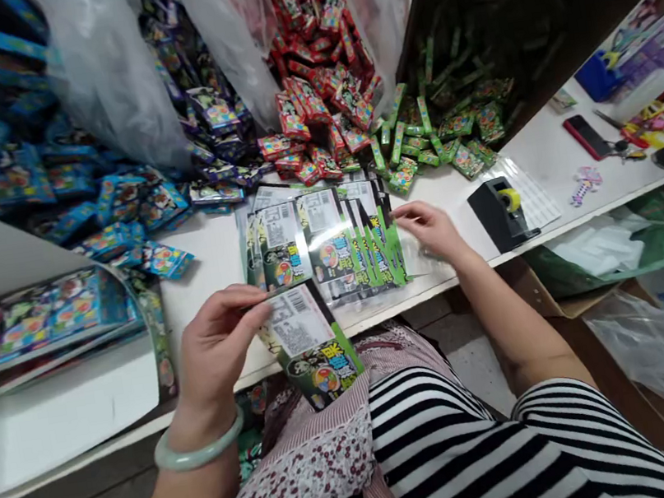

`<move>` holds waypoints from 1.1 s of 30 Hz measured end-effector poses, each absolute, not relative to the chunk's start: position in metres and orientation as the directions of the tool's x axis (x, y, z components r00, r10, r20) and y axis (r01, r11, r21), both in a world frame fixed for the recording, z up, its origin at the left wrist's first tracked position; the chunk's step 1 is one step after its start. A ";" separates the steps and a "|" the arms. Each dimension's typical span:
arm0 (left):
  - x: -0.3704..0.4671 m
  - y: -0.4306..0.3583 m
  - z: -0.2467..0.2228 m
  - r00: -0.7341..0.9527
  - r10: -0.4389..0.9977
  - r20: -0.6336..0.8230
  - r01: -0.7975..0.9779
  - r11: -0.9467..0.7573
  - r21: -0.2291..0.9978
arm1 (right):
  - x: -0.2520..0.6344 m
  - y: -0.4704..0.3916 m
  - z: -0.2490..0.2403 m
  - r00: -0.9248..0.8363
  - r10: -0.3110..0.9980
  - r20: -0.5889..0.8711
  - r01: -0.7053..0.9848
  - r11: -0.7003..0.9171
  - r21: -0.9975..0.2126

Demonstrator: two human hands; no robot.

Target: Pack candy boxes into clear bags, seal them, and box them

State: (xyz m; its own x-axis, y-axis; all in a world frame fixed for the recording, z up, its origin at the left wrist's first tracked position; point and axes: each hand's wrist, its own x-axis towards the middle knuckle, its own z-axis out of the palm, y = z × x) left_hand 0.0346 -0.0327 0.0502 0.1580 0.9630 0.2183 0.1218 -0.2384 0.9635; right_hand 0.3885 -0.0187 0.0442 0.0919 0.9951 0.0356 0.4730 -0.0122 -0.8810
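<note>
My left hand (221,340) is closed, pinching the top left corner of a flat printed carton (312,343). This carton is black and green, with a white barcode panel and colourful balls, and hangs tilted in front of the shelf edge. Behind it lies a fanned stack of matching cartons (333,253) on the white shelf, with shiny clear plastic over or around part of it. My right hand (429,230) is at the stack's right edge, fingers stretched toward it and apparently touching. The thumb is slightly blurred, and I see nothing held there.
Piles of small blue packs (131,200), purple packs (216,120), red packs (319,101) and green packs (416,141) spill from behind. A white display box (71,421) stands left. Rightward are a tape dispenser (495,216), a phone (586,136) and scissors (650,122).
</note>
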 end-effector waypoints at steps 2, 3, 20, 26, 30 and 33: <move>0.037 -0.031 0.045 0.124 0.970 0.208 0.133 -0.224 0.966 | 0.437 -0.011 0.032 0.298 0.954 0.038 0.680 -0.184 -0.709; 0.038 -0.031 0.043 0.110 0.973 0.203 0.143 -0.218 0.965 | 0.456 -0.007 0.027 0.338 0.941 0.012 0.732 -0.255 -0.632; 0.054 -0.037 0.050 0.100 0.973 0.208 0.138 -0.221 0.966 | 0.493 -0.009 0.025 0.308 0.897 -0.317 0.517 -0.438 -0.736; 0.061 -0.042 0.063 0.130 0.970 0.206 0.213 -0.230 0.950 | 0.435 -0.009 0.075 0.072 0.993 -0.091 0.314 -0.109 -0.943; 0.071 -0.044 0.068 0.198 0.941 0.276 0.225 -0.317 0.921 | 0.346 -0.011 0.121 -0.375 0.927 0.021 0.209 0.106 -0.972; 0.072 -0.046 0.069 0.224 0.929 0.296 0.231 -0.346 0.910 | 0.291 -0.009 0.137 -0.571 0.821 0.012 0.244 0.183 -0.952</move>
State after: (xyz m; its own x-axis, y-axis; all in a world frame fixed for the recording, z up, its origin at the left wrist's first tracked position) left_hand 0.0719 -0.0457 0.0693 0.2236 0.9286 0.2960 0.2309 -0.3455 0.9096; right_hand 0.2908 -0.0094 0.1367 -0.5709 0.8210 0.0117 0.2437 0.1830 -0.9524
